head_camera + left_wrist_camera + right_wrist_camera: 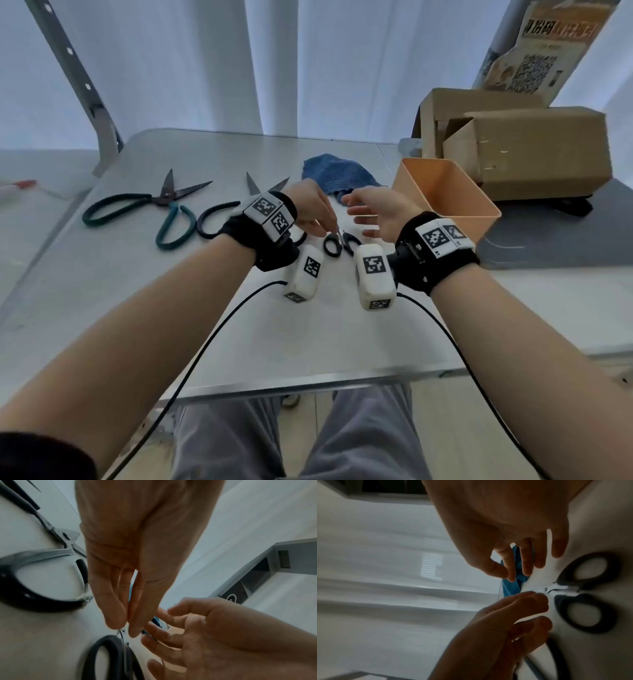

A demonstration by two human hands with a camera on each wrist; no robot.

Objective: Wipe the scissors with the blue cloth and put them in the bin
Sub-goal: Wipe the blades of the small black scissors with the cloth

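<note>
A small pair of black-handled scissors (334, 245) lies on the grey table (171, 291), handles toward me. My left hand (323, 231) reaches down and pinches the metal just beyond the handles; the left hand (542, 597) meets the small scissors (583, 614) at the blades. My right hand (359, 214) hovers just right of it with its fingers loosely spread and holds nothing. The blue cloth (337, 174) lies crumpled behind both hands, and the blue cloth (511, 588) shows past the fingers. The orange bin (445, 198) stands to the right with nothing visible inside.
Green-handled scissors (154, 209) and larger black-handled scissors (219, 219) lie open on the table's left half. Cardboard boxes (527, 147) sit behind the bin. Camera cables hang from both wrists over the table's near edge.
</note>
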